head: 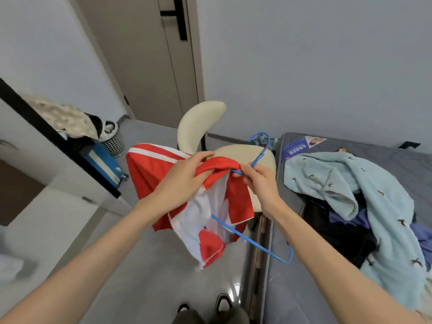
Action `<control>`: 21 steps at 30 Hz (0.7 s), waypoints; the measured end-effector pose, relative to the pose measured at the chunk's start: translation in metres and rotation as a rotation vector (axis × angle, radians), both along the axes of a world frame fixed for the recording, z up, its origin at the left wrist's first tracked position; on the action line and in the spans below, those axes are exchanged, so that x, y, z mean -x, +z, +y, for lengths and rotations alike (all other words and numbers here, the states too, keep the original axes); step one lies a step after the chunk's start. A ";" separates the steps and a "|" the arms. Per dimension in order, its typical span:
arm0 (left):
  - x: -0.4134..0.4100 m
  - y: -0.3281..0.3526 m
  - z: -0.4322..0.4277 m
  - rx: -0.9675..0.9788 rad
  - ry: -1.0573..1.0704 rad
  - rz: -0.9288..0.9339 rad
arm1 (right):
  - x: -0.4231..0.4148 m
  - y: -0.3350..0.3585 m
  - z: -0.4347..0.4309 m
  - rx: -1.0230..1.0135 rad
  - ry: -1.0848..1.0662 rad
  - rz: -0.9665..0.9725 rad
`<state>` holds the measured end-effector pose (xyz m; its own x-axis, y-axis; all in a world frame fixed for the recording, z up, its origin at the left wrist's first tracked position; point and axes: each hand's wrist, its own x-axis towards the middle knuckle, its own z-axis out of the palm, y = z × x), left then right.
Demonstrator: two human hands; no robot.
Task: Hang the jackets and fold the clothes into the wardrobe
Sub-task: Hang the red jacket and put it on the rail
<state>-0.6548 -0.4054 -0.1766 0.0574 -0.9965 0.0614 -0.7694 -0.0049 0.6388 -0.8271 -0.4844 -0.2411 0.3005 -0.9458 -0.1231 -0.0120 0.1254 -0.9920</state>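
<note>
Above cream chair: left hand grips red jacket collar; right hand pinches blue hanger beside it. Bed right, grey floor.

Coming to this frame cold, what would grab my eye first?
The red and white jacket, held up mid-frame: the left hand grips its collar while the right hand pinches a blue wire hanger partly inside it. Just behind stands a cream chair. At right, a pale blue fleece lies heaped over dark clothes on the grey mattress.
</note>
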 end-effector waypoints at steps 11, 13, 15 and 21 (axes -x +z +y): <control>-0.124 0.073 0.130 0.224 0.314 -0.783 | -0.139 0.093 0.061 0.233 0.432 -0.149; -0.145 0.076 0.160 0.277 0.447 -0.726 | -0.171 0.102 0.077 0.337 0.485 -0.145; -0.167 0.076 0.190 0.296 0.605 -0.626 | -0.200 0.102 0.093 0.506 0.443 -0.053; -0.213 0.080 0.276 0.340 0.892 -0.483 | -0.237 0.045 0.155 0.816 0.127 -0.018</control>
<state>-0.4422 -0.1297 -0.0966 0.6526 -0.5326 0.5389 -0.7473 -0.5701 0.3414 -0.5902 -0.3292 -0.1959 0.4065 -0.6947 0.5934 0.0389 -0.6358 -0.7709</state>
